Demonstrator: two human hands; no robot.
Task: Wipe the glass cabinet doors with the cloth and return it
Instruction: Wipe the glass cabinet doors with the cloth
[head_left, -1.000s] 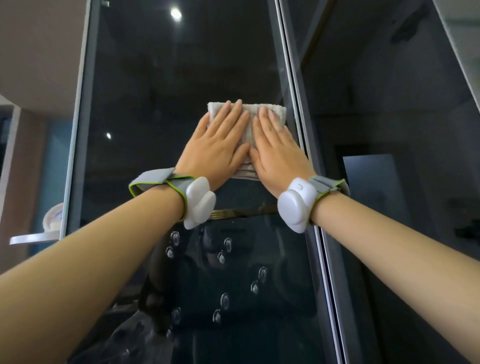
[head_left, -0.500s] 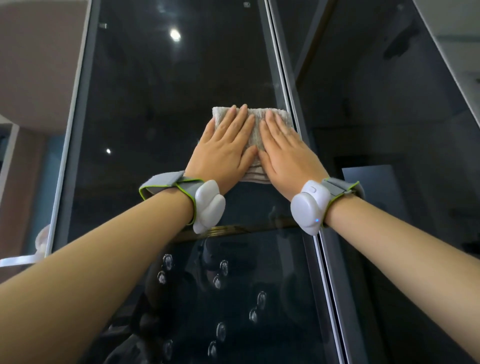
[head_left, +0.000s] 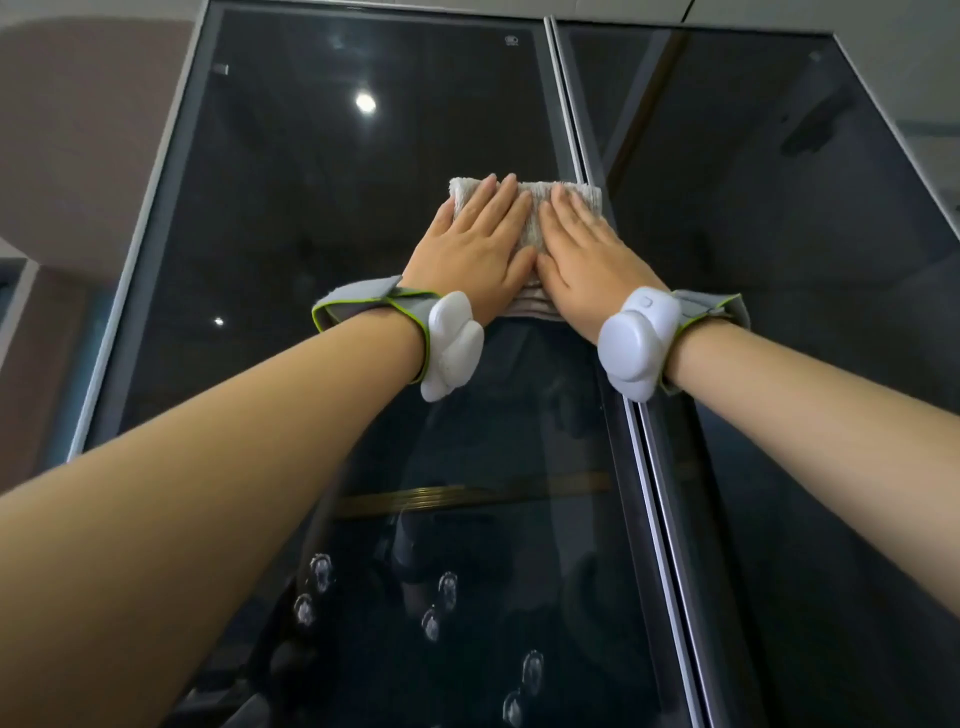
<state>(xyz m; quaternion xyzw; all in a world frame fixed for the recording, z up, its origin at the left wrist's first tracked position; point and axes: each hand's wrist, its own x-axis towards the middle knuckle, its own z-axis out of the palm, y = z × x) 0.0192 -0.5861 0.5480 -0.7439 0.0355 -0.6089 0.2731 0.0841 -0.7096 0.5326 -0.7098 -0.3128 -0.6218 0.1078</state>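
A folded pale grey cloth (head_left: 530, 218) lies flat against the upper part of the left glass cabinet door (head_left: 322, 218), close to its right frame. My left hand (head_left: 475, 254) and my right hand (head_left: 587, 260) press side by side on the cloth, palms flat and fingers pointing up. Most of the cloth is hidden under them; its top edge and a strip between the hands show. The right glass door (head_left: 779, 270) stands beside it, dark and reflective. Both wrists carry white sensor bands.
A metal frame strip (head_left: 644, 467) divides the two doors. Behind the left glass, low down, hang several clear glasses (head_left: 447, 592) and a brass-coloured shelf edge (head_left: 467, 496). A beige wall (head_left: 83, 135) lies to the left; the cabinet's top edge is near the frame's top.
Both hands have slid the cloth upward on the left door, and my view has tilted up, bringing the cabinet's top edge into sight.
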